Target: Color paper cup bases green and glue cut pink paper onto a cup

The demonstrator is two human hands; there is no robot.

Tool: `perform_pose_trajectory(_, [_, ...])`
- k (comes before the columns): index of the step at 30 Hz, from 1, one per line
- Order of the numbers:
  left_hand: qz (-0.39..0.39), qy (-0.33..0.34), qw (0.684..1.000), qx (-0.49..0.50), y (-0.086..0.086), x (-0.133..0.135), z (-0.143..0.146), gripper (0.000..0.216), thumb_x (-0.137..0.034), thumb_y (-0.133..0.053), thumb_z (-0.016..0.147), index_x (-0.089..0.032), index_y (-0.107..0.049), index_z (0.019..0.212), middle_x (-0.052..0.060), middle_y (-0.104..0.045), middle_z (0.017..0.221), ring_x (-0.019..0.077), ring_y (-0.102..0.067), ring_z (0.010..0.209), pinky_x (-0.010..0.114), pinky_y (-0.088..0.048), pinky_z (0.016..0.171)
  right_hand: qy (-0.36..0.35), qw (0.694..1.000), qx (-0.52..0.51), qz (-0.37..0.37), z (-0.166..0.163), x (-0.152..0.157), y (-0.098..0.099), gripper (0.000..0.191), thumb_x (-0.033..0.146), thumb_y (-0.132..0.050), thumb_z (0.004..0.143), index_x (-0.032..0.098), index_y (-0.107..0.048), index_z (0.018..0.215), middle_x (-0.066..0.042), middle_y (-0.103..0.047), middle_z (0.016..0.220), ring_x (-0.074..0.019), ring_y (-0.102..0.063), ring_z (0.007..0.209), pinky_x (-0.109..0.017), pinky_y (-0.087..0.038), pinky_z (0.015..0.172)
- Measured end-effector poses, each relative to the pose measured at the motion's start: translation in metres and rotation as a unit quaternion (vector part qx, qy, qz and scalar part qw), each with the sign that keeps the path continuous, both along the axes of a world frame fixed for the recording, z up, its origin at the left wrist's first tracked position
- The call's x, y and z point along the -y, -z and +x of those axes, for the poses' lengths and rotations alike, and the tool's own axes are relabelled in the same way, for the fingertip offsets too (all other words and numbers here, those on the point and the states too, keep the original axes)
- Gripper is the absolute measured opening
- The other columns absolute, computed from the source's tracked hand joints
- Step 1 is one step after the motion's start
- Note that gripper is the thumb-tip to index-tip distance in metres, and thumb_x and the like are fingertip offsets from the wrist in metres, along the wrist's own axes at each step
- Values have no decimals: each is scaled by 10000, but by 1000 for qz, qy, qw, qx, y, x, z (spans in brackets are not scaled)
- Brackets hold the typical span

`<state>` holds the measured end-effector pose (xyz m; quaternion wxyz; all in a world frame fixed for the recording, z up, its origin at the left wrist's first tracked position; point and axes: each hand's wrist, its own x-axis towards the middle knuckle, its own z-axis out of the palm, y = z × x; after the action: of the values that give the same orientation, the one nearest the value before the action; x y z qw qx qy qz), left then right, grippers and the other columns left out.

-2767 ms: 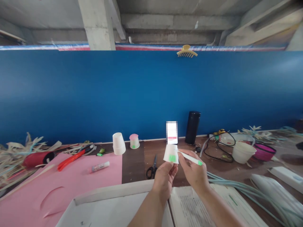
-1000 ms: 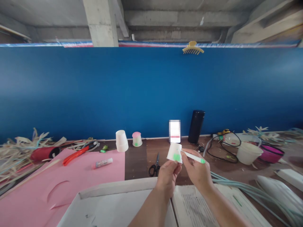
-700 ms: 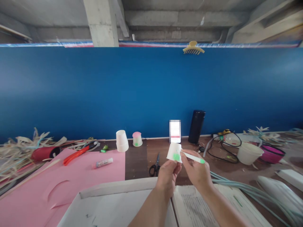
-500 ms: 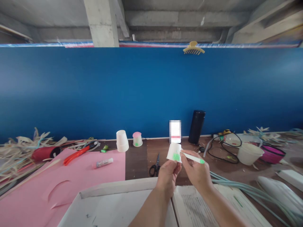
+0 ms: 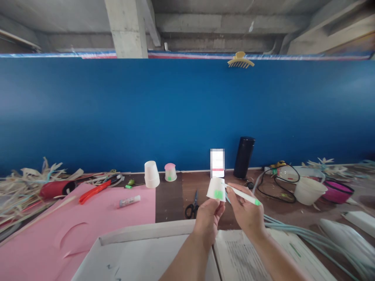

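Note:
In my left hand (image 5: pixel 209 216) is a white paper cup (image 5: pixel 215 186), turned upside down and gripped near its rim. A bright green patch is coloured on the cup's side, low down by my thumb. My right hand (image 5: pixel 247 210) pinches a white marker (image 5: pixel 242 194) with a green end; its tip points at the cup's right side, and I cannot tell whether it touches. Beyond the cup stands a blurred white upright object (image 5: pixel 217 160). Black-handled scissors (image 5: pixel 192 207) lie to the left of my left hand.
Left of centre are stacked white cups (image 5: pixel 151 175) and a cup with a pink top (image 5: pixel 170 172). A glue stick (image 5: pixel 129 201) lies on pink paper (image 5: pixel 102 226). A black cylinder (image 5: pixel 244 157), white bucket (image 5: pixel 309 191) and cables (image 5: pixel 293 224) occupy the right. An open white box (image 5: pixel 140 249) sits in front.
My right hand has shifted slightly right with the marker, opening a small gap from my left hand. The cup stays nearly in place.

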<state>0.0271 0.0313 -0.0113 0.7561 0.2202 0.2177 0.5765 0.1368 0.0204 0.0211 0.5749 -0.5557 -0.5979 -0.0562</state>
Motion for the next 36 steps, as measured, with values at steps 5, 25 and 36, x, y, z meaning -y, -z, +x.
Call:
perform_pose_trajectory(5, [0, 0, 1000, -4, 0, 0, 1, 160, -188, -726, 656, -91, -702, 780, 73, -661, 817, 127, -604, 770, 227, -492, 764, 6, 1000, 5, -6, 1, -1, 1, 242, 376, -559, 813, 203, -650, 955, -65, -708, 909, -197, -680, 778, -296, -521, 723])
perform_pose_trajectory(25, [2, 7, 1000, 4, 0, -1, 1, 149, -179, -738, 646, -86, -696, 755, 72, -654, 788, 126, -605, 746, 222, -502, 736, -5, 1000, -5, -11, 1, -2, 2, 253, 384, -557, 811, 201, -649, 959, -70, -705, 934, -203, -681, 809, -296, -520, 735])
perform_pose_trajectory(36, [-12, -29, 999, 36, 3, -11, -3, 116, -148, -705, 681, -97, -685, 784, 69, -655, 822, 121, -609, 778, 239, -500, 809, -28, 999, -26, 28, -9, -10, 5, 253, 343, -564, 817, 201, -642, 1011, -77, -698, 963, -203, -674, 831, -315, -537, 745])
